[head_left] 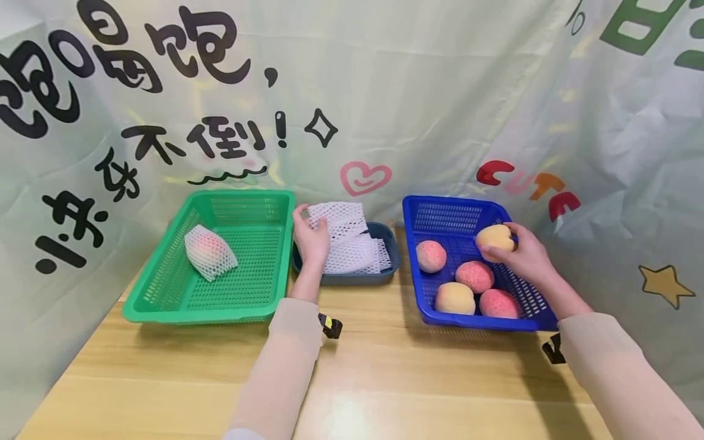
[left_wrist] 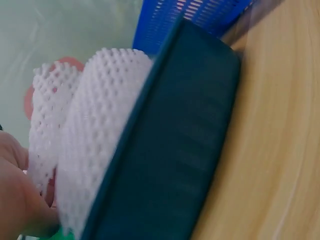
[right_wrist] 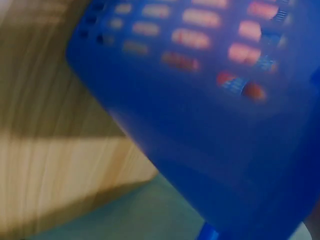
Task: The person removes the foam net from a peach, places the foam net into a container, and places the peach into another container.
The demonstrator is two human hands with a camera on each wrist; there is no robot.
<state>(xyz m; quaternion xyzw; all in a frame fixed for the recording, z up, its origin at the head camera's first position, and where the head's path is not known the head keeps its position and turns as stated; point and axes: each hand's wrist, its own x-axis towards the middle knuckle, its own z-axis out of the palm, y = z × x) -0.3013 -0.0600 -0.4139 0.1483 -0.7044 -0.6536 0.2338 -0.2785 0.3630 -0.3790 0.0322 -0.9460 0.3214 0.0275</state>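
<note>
My left hand (head_left: 312,237) pinches a white foam net sleeve (head_left: 343,219) at its left end, lifted above the dark blue-grey tray (head_left: 357,280). More foam net sleeves (head_left: 349,255) lie in that tray. In the left wrist view, the hand (left_wrist: 22,192) is at the lower left with the held foam net sleeve (left_wrist: 50,120) between thumb and fingers. My right hand (head_left: 525,252) grips a yellowish peach (head_left: 495,237) over the right side of the blue basket (head_left: 415,287). The right wrist view shows mostly the blue basket wall (right_wrist: 200,135); that hand is hidden there.
Several pink and yellow peaches (head_left: 475,277) lie in the blue basket. At left stands a green basket (head_left: 209,315) with one peach in a foam net (head_left: 209,252). A printed cloth (head_left: 440,91) hangs behind the wooden table (head_left: 385,366).
</note>
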